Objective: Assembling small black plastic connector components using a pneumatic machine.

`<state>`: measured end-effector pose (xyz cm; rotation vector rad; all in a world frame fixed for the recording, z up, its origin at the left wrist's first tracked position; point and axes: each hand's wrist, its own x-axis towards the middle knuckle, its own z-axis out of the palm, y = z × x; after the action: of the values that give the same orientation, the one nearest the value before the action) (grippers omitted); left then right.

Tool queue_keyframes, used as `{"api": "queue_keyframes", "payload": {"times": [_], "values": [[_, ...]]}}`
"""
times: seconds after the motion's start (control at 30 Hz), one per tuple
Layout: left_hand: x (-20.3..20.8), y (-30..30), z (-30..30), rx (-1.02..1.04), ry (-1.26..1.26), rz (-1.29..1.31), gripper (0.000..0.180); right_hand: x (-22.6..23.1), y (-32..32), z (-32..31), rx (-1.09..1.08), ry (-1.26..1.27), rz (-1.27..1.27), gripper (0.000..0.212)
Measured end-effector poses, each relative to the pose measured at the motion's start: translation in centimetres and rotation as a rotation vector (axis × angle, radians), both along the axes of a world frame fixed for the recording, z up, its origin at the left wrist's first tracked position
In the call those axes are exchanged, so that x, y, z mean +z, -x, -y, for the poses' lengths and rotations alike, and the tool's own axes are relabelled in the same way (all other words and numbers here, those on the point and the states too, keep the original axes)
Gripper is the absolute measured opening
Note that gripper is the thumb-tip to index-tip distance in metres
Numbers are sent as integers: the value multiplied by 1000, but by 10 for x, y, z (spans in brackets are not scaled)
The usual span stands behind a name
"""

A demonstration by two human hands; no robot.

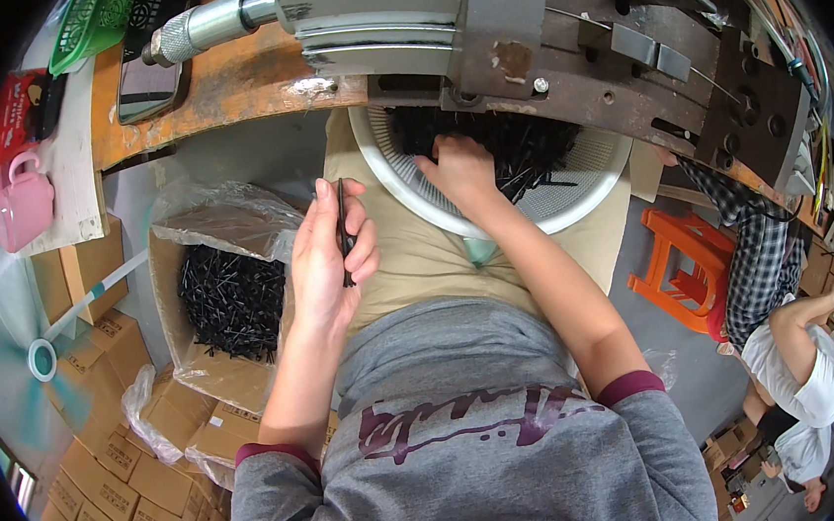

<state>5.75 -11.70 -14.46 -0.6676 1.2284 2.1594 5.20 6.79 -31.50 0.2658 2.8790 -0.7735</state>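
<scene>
My left hand (333, 243) is raised left of the basket, fingers closed round a few thin black rod-like pieces (343, 229). They stand nearly upright between thumb and fingers. A round white plastic basket (388, 186) rests over my lap, partly under the machine's edge. In it lies a heap of slim black pieces (533, 141). My right hand (463, 169) reaches into this heap with fingers curled; their tips are hidden, so what they grip does not show.
Metal machinery (377, 26) overhangs the basket. An open carton (174, 312) of black pieces stands at left, near stacked cardboard boxes (109, 486) and a fan (42, 360). A phone (149, 88) and pink container (24, 209) lie upper left. An orange stool (680, 262) and other people are right.
</scene>
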Motion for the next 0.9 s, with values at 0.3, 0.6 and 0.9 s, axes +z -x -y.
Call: {"api": "queue_keyframes", "payload": {"times": [0.3,0.6,0.9], "values": [[-11,2,-7,-133,297,-150,27,79,-17,-27,-28,641,271,23],[-3,10,-31,-352,146,-135,24,173,-70,-43,-226,1316,525,9],[15,3,-33,-338,187,-203,17,192,-86,-43,-188,1229,382,14]]}}
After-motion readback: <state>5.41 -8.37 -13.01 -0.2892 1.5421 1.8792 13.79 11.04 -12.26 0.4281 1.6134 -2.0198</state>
